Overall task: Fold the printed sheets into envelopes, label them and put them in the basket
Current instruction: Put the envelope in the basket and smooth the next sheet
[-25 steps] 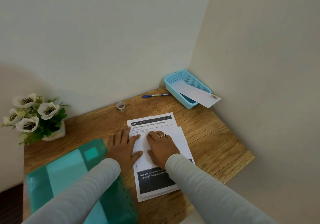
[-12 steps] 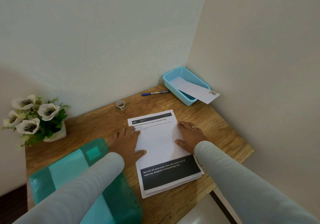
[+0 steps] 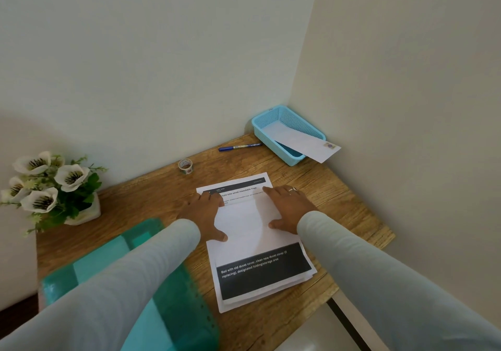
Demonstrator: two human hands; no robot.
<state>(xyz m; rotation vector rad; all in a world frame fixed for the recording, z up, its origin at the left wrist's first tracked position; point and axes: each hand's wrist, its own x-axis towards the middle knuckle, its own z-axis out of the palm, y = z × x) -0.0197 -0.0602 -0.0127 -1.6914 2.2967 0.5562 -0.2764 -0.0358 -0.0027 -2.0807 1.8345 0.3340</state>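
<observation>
A stack of printed sheets (image 3: 257, 266) lies on the wooden desk (image 3: 333, 201), and the top sheet's upper part is folded down so a white panel (image 3: 244, 223) shows. My left hand (image 3: 206, 212) presses flat on the fold's left edge. My right hand (image 3: 287, 207), with a ring, presses flat on the right edge. In the back right corner stands a light blue basket (image 3: 271, 119) with one white envelope (image 3: 303, 142) resting across its rim, sticker at the end. A blue pen (image 3: 238, 147) and a small tape roll (image 3: 185, 166) lie near the wall.
A teal plastic folder (image 3: 173, 296) lies on the desk's left part under my left sleeve. A white pot of artificial white flowers (image 3: 51, 188) stands at the far left. Walls close the back and right sides. The desk's front edge drops off at lower right.
My right hand slid from the sheet's middle out to its right edge, then slightly up along the fold. My left hand shifted up to the fold's left corner. The view moved a little.
</observation>
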